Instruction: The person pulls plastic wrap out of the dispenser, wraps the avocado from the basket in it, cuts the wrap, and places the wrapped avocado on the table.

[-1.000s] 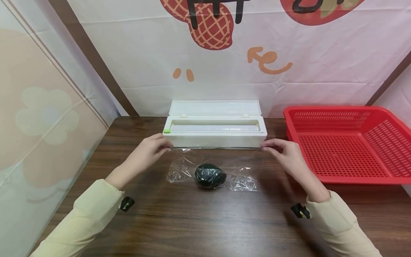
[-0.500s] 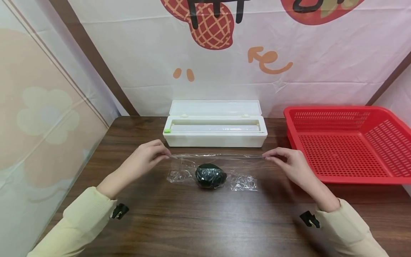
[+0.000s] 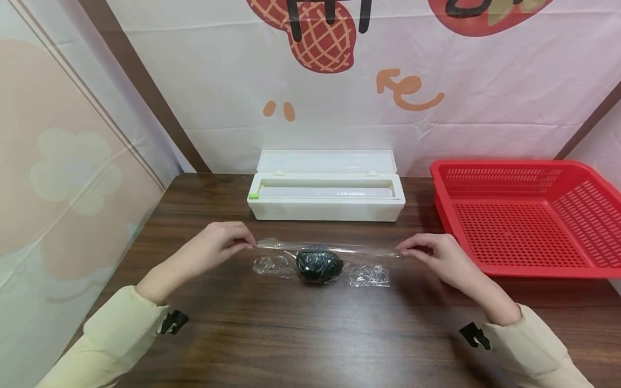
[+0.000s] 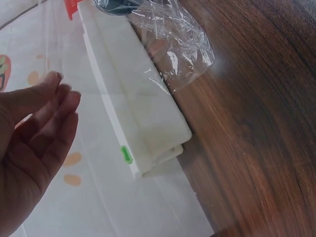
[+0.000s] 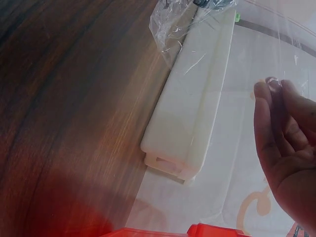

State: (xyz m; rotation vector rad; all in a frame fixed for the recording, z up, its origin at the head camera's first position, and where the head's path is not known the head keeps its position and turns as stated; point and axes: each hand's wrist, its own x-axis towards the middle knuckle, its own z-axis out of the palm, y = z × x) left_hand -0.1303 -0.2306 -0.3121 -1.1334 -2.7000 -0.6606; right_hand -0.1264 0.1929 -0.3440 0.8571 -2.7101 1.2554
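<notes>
Both hands (image 3: 220, 245) (image 3: 429, 252) pinching thin film (image 3: 325, 249) by its corners: weightless, clingy, easily torn; best kept taut.

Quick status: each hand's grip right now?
Left hand: pinching the left end of the cling film sheet.
Right hand: pinching the sheet's right end, stretched over the dark wrapped object.
</notes>
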